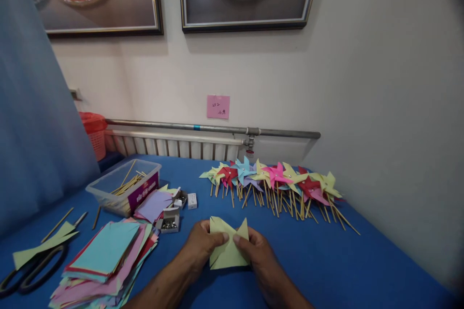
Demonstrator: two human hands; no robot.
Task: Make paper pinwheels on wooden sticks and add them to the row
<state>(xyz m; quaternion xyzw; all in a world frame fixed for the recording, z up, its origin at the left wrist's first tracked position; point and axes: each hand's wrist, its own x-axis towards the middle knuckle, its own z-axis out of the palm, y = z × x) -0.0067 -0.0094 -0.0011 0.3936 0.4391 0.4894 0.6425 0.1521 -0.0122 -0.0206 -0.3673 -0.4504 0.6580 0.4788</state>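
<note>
Blue bench (308, 260), kinda crowded: pinwheels (276, 175) behind, paper stack (105, 251) and scissors (65, 252) off left. Left hand (201, 242) and right hand (259, 248): grip pinched on pale-yellow paper (229, 257).

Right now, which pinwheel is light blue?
The pinwheel just right of the leftmost red pinwheel; the others I can make out are yellow, green, red, pink or purple.
</note>
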